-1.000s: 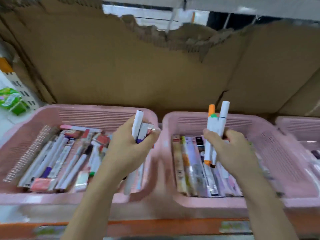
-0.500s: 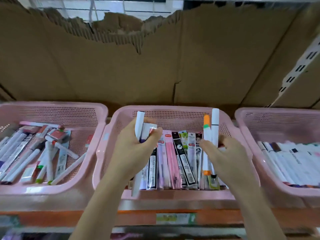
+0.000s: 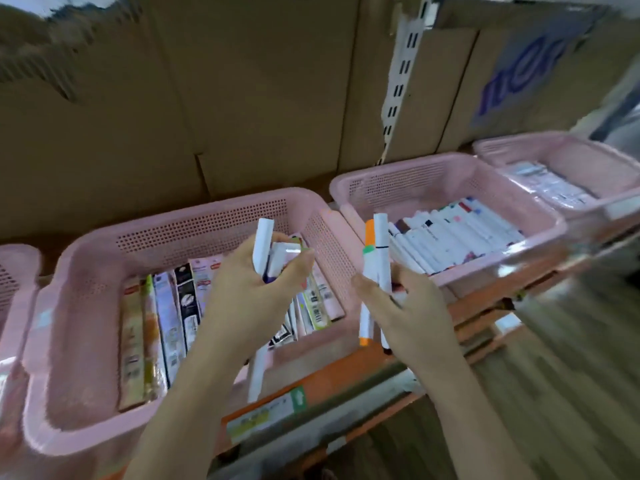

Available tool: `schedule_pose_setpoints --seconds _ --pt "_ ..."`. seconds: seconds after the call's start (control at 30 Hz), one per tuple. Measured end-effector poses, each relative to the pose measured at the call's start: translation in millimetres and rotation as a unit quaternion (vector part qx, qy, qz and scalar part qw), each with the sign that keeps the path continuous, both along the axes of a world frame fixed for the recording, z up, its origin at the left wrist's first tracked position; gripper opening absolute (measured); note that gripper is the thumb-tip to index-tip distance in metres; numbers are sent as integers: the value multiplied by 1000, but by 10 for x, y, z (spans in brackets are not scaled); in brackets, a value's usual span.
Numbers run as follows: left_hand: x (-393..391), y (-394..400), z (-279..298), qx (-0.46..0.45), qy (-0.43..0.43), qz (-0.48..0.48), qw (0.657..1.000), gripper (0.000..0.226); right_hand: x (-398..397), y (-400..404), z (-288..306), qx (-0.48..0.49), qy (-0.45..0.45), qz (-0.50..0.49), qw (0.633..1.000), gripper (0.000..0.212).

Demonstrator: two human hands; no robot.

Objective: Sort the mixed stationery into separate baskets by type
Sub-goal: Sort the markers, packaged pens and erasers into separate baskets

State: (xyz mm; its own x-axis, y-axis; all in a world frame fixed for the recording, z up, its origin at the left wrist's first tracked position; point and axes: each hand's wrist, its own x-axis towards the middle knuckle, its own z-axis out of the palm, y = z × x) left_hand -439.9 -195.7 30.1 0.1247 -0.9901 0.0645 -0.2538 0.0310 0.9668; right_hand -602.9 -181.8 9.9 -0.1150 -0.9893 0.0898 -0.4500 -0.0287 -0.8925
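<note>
My left hand grips a bunch of white markers upright over a pink basket filled with flat packaged refills standing in a row. My right hand holds more white markers, one with an orange cap and one with a green band, upright near that basket's right rim. To the right, a second pink basket holds several white markers lying side by side.
A third pink basket with wrapped white items sits at the far right; another basket's edge shows at the left. All stand on an orange shelf. Cardboard lines the back, with a slotted metal upright.
The view has swung to the right: the refill basket now lies on the left and the marker basket has come into view. Both hands keep the same hold on their markers.
</note>
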Motion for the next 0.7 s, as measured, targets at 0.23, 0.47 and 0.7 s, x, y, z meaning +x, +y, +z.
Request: schedule_pose_setpoints --seconds 0.23,0.47,0.7 --pt "-497 -205 53 9 58 15 998 13 -583 -156 61 1 -39 -21 999 29" --pt "-1395 -619 50 11 70 64 995 20 -1602 -811 159 5 4 -11 1000 22" --pt "-2347 -953 51 42 42 115 992 14 -2547 -1601 155 58 213 44 974 33"
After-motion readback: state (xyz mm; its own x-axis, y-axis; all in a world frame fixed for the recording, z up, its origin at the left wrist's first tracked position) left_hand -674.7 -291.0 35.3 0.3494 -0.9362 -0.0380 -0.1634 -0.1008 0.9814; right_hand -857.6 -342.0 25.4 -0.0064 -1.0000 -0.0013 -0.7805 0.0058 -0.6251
